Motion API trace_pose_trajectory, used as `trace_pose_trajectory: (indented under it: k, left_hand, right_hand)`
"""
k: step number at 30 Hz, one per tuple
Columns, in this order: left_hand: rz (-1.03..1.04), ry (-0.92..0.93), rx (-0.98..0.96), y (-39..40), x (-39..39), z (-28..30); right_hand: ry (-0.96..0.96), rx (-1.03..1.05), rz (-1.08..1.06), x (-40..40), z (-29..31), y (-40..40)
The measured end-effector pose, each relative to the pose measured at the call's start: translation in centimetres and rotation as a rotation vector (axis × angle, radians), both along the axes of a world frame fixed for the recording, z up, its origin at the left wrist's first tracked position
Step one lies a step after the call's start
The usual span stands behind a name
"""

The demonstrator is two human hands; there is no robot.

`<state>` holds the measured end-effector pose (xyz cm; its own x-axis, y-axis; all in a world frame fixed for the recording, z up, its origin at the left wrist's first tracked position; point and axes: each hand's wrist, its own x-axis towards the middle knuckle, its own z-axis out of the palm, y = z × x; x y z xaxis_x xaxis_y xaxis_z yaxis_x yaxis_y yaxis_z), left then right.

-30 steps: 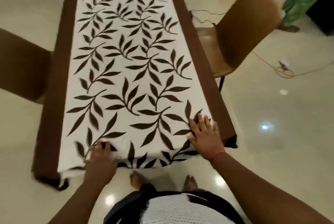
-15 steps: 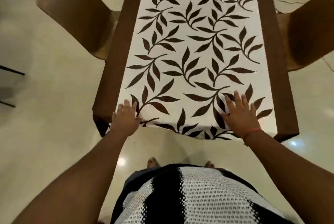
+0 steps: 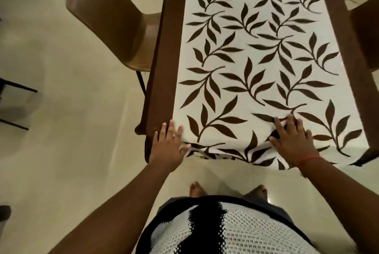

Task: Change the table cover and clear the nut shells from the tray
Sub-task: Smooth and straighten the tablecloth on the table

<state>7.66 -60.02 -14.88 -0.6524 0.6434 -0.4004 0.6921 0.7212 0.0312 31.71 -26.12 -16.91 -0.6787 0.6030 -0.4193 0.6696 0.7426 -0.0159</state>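
The pale floor (image 3: 67,130) fills the left half of the view and shows again at the far right. On it stands the table (image 3: 162,65), running from the person toward 12 o'clock, its dark brown border showing as a strip along each long side. The table cover (image 3: 256,52), white with a brown leaf print, lies flat along the tabletop between those strips; its near end hangs over the table's edge at 6 o'clock and is slightly rumpled there, with a fold between the two hands. A brown chair (image 3: 110,19) sits at 10 o'clock, tucked against the left side of the table, and part of a second chair (image 3: 367,34) shows at 3 o'clock against the right side. The person's torso, in a white-and-black knit top (image 3: 225,231), fills the bottom of the view at 6 o'clock, with bare feet just beyond it.

The right hand (image 3: 293,141) rests palm down with fingers spread on the cover near its hanging end, toward 4 o'clock of the cloth, clutching nothing; a red thread (image 3: 308,158) circles the wrist. The left hand (image 3: 168,147) lies flat and open at the near left corner, at 7 o'clock, fingers over the cover's edge and the brown border, the thumb touching the drooping hem.
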Motion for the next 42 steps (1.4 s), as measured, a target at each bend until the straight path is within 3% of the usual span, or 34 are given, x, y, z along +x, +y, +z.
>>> trace_pose_trajectory:
  k: [11, 16, 21, 26, 32, 42]
  left_hand:
    - [0.021, 0.174, 0.059, 1.9, 0.2, 3.1]
    - [0.015, 0.049, 0.088, 7.4, 1.4, 2.4]
    - [-0.025, -0.014, -0.002, 12.2, 4.3, 0.7]
    - [0.028, -0.043, -0.025, 13.2, 5.8, 0.4]
    - [-0.040, -0.011, 0.021, 13.4, 7.5, 1.2]
    - [0.056, 0.030, -0.076, 12.6, 9.6, 1.8]
  right_hand:
    - [0.026, 0.059, -0.019, 2.2, 2.4, -3.0]
    - [0.021, 0.063, -0.056, 3.2, 3.9, 4.1]
    - [-0.059, -0.077, -0.091, 4.7, 4.2, 8.3]
    - [-0.024, -0.056, 0.063, 6.0, 4.2, 10.5]
    - [0.029, 0.070, 0.236, 8.2, 3.2, 11.9]
    - [0.058, 0.044, 0.198, 11.7, 3.7, 10.1]
